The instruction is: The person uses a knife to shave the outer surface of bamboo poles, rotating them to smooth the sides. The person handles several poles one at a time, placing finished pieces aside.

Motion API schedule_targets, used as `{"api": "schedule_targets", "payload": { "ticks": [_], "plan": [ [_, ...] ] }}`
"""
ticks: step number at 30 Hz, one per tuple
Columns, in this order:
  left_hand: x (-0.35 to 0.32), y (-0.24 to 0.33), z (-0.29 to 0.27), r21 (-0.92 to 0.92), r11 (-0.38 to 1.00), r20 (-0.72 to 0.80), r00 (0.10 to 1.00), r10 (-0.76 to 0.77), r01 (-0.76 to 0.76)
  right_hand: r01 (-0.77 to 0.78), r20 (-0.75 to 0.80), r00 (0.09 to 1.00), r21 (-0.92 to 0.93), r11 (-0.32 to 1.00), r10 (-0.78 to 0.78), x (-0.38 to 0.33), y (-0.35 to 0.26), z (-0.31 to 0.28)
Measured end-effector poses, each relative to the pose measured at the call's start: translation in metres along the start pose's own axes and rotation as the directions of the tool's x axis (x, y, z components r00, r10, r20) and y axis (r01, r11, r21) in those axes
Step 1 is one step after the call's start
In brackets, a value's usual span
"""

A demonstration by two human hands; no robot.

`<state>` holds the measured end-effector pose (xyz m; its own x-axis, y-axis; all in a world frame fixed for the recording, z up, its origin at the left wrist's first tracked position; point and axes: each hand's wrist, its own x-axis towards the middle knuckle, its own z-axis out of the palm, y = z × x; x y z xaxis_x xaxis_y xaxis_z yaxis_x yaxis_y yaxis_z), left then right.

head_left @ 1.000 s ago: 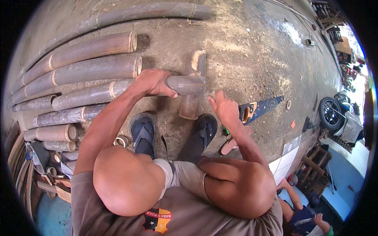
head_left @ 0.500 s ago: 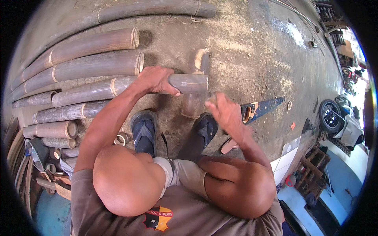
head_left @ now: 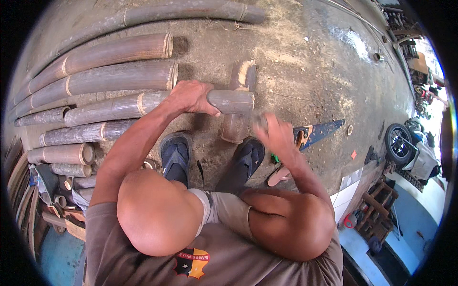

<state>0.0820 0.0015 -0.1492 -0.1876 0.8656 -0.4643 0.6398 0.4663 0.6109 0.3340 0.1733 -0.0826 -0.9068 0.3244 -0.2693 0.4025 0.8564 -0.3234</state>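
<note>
— Where is your left hand?

— My left hand [head_left: 191, 97] is a little above the middle of the frame. Its fingers are closed around a bamboo pole [head_left: 157, 105], near the cut end. This pole lies across, from the left side to the centre.

— And does the pole rest on something?

— Yes, its cut end lies over a short bamboo piece [head_left: 237, 102] that stands lengthwise on the concrete floor [head_left: 305, 62], just above my sandals [head_left: 210, 159].

— What about the other hand?

— My right hand [head_left: 274, 135] is right of centre, just below the end of the pole and not touching it. It is blurred, so I cannot tell if the fingers are apart or together, or if they hold something.

— What is beside it?

— A handsaw [head_left: 317, 133] lies on the floor, just right of that hand. More bamboo poles [head_left: 105, 64] lie side by side at the upper left, and a wheel [head_left: 398, 143] is at the right edge.
</note>
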Motion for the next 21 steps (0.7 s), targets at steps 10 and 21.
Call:
{"api": "schedule_targets", "payload": {
  "ticks": [10, 21],
  "plan": [
    [-0.004, 0.005, 0.009, 0.151, 0.989, -0.072, 0.997, -0.003, 0.014, 0.142, -0.131, 0.982, 0.06, 0.988, -0.134, -0.007, -0.009, -0.011],
    [-0.01, 0.014, 0.023, 0.224, 0.973, -0.18, 0.984, -0.01, 0.051, 0.276, -0.172, 0.95, 0.081, 0.958, -0.259, -0.013, 0.005, -0.008]
  ]
}}
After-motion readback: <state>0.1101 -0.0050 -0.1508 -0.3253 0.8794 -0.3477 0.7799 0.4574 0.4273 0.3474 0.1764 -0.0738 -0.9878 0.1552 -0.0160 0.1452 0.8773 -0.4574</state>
